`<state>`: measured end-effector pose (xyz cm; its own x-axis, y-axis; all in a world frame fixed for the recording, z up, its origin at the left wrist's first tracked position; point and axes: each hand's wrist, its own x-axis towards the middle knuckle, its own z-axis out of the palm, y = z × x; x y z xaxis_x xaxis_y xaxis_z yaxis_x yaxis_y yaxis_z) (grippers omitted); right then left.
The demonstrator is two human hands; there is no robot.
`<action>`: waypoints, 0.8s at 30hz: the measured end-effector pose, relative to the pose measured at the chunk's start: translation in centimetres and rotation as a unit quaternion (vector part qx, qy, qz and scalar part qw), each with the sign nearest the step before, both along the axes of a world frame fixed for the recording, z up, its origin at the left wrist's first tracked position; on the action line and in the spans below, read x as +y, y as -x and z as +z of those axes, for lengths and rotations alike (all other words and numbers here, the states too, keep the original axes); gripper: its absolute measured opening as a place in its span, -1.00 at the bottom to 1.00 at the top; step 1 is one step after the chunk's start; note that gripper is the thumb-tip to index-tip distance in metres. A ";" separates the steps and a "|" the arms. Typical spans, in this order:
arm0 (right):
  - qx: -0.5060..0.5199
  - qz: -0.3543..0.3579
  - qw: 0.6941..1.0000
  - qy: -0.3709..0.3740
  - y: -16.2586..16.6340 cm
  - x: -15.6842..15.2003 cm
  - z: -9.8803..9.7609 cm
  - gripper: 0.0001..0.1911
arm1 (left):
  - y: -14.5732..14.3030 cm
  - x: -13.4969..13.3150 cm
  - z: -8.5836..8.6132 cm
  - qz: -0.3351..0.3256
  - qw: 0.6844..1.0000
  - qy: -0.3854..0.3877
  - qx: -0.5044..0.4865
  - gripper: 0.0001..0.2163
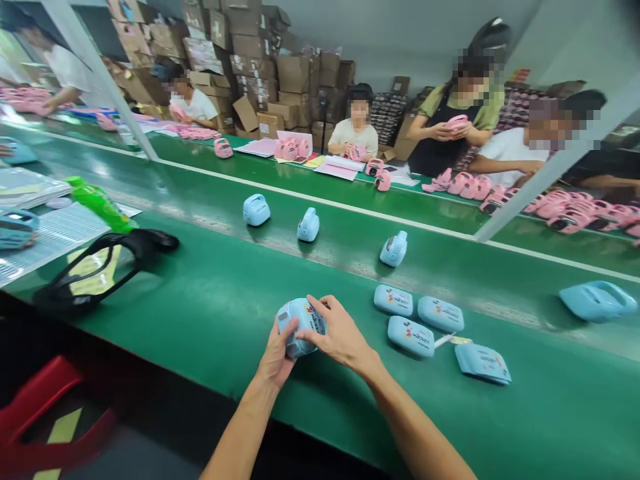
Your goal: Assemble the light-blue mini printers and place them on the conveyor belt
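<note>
A small light blue plastic case [299, 323] with a cartoon print on its lid rests near the front of the green table [210, 313]. My left hand [277, 357] cups its near left side, fingers curled round it. My right hand [336, 333] lies over its top right, fingers pressed on the printed lid. To the right lie several flat blue printed shells [393, 299] [441, 313] [411, 335] [483, 362], with a small tool or strip [449, 339] among them.
Three blue cases [257, 209] [309, 225] [393, 249] and a larger blurred one [597, 301] sit on the green belt. A black strap frame [95, 267], a green bottle [100, 203] and sheets lie at left. Workers across the belt handle pink cases [465, 185]. A red stool [40, 407] stands at lower left.
</note>
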<state>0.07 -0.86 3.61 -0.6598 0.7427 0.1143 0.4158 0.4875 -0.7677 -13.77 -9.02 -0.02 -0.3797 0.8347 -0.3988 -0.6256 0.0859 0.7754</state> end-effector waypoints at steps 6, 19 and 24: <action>0.097 0.197 0.975 -0.040 -0.9 1.1 -0.8 0.13 | 1.1 -1.0 0.8 -0.010 0.999 -0.002 -0.034 -0.39; 0.137 0.178 0.973 -0.052 -0.5 1.1 -0.8 0.13 | 0.9 -0.7 3.4 -0.029 0.997 -0.011 -0.071 -0.51; 0.136 0.186 0.973 0.015 -0.7 1.6 -0.4 0.04 | 0.7 -0.3 3.8 -0.035 0.993 -0.006 -0.116 -0.56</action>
